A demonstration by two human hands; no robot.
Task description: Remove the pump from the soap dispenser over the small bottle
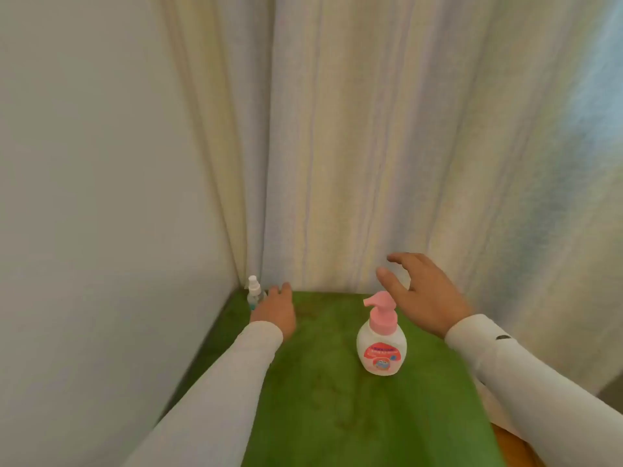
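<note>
- Bottles, 2 of them, stand upright on the green cloth (337,416): a pink-topped pump bottle (381,345) right of centre, a small clear spray bottle (253,293) in the far left corner by the wall.
- Left hand (274,310) reaches beside the spray bottle; whether the fingers touch or hold it cannot be told.
- Right hand (419,294) hovers above and behind the pump, fingers spread, holding nothing.
- Best grip here looks like the pump bottle's body, not its nozzle.
- Both white sleeves stretch forward from the lower corners.
</note>
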